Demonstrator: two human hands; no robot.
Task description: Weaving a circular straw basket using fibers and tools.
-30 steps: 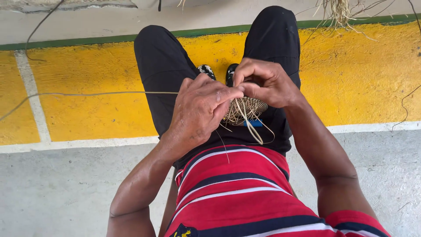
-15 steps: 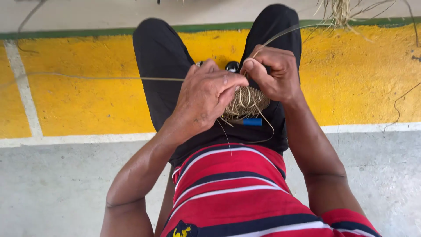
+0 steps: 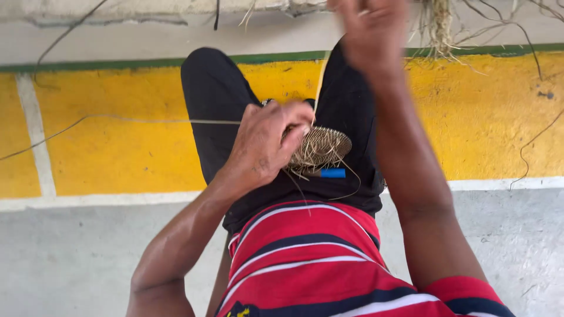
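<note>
- The left hand (image 3: 267, 149) is closed on the near edge of a small round woven disc (image 3: 320, 147), thumb and fingers pinching its rim against the person's lap.
- The woven disc, pale straw in colour, lies just right of frame centre, at about 3 o'clock from the left hand, resting on the black trousers (image 3: 220, 111).
- The right hand (image 3: 373, 29) is raised high at 12 o'clock of the disc, blurred; it seems closed on a thin straw strand (image 3: 320, 82), though the grip itself cannot be made out.
- That strand runs from the disc up toward the raised hand.
- A second long fibre (image 3: 147, 121) stretches from the left hand out toward 9 o'clock, across the yellow painted floor band (image 3: 117, 152).
- A small blue tool (image 3: 332, 173) lies just beside the disc at 6 o'clock, loose straw ends around it.
- The red striped shirt (image 3: 317, 264) fills the lower frame; a tuft of dry fibres (image 3: 437, 26) sits at 1 o'clock.
</note>
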